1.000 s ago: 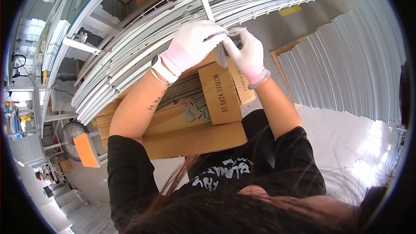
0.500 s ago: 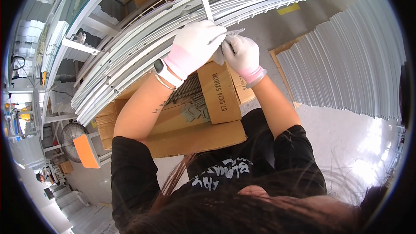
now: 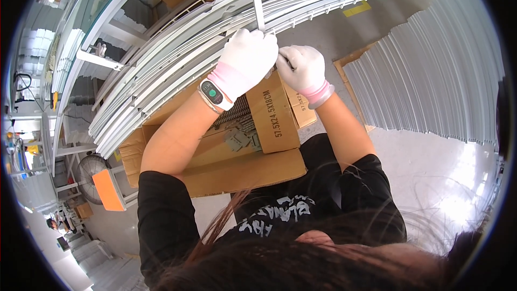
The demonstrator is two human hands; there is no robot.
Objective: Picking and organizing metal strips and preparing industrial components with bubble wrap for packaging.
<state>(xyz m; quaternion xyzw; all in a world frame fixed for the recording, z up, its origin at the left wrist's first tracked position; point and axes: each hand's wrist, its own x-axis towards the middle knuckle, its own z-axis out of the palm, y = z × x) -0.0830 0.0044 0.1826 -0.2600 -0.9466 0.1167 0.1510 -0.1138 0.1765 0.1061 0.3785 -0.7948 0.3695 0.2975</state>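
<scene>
My left hand [image 3: 249,56], in a white glove with a pink cuff and a watch at the wrist, is closed with its knuckles up. Close beside it on the right is my right hand [image 3: 301,69], gloved the same way, its fingers curled in a pinch. Whatever lies between the fingers is hidden by the gloves. Both hands are held over the far side of an open cardboard box [image 3: 242,177]. Inside the box lie rows of small metal parts [image 3: 231,117] and several loose grey pieces [image 3: 237,139], partly covered by my left forearm.
Beyond my hands, long white metal strips [image 3: 156,70] lie on a rack with a white upright post [image 3: 256,0]. A large stack of grey panels [image 3: 425,75] stands at the right. An orange board [image 3: 109,190] and a floor fan [image 3: 89,172] are at the left.
A clear plastic scrap that showed between my hands is now out of sight. My left wrist has rolled so the watch face shows, and its fingers have closed further. The box has not moved.
</scene>
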